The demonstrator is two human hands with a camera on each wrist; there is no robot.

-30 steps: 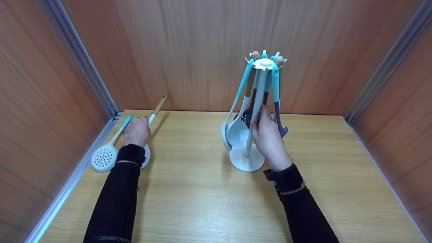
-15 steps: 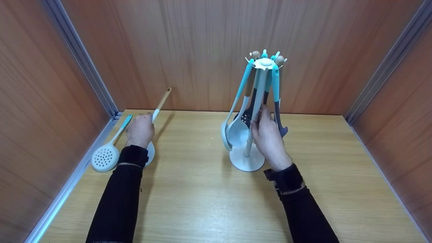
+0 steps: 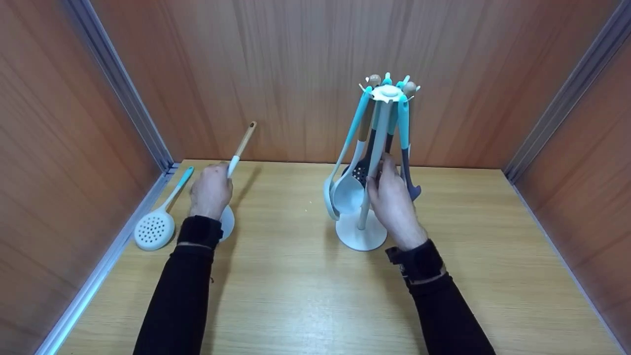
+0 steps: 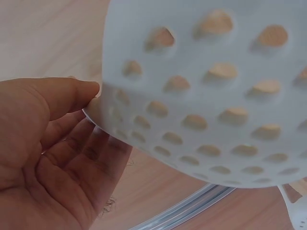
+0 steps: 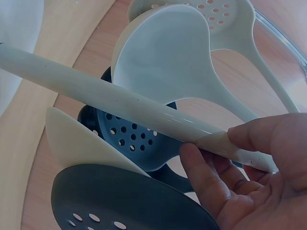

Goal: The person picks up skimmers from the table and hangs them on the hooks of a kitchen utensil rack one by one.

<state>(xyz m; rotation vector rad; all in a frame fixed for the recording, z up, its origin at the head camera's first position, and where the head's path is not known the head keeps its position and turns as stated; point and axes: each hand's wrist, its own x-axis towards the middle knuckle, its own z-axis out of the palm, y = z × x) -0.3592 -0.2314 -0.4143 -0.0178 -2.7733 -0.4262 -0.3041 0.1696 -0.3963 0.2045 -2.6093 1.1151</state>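
My left hand [image 3: 212, 191] grips a white skimmer [image 3: 227, 223] by its handle, whose wooden end points up and away past the knuckles. In the left wrist view the skimmer's perforated head [image 4: 192, 96] fills much of the picture and hides part of the grip. My right hand [image 3: 393, 204] holds the pale pole [image 5: 144, 112] of a utensil stand [image 3: 361, 236], thumb on one side and fingers on the other. From the stand's top hang several utensils, among them a pale ladle [image 5: 163, 57], a dark perforated skimmer [image 5: 132, 136] and a white spoon-like utensil [image 3: 348, 194].
A second white skimmer [image 3: 154, 230] with a teal handle lies on the wooden table [image 3: 296, 276] left of my left hand. Wooden panels [image 3: 276, 74] wall in the back and both sides, with metal strips [image 3: 128, 88] at the corners.
My left hand has moved a little to the right with its skimmer, whose wooden handle end has risen. The right hand and the stand stay practically where they were.
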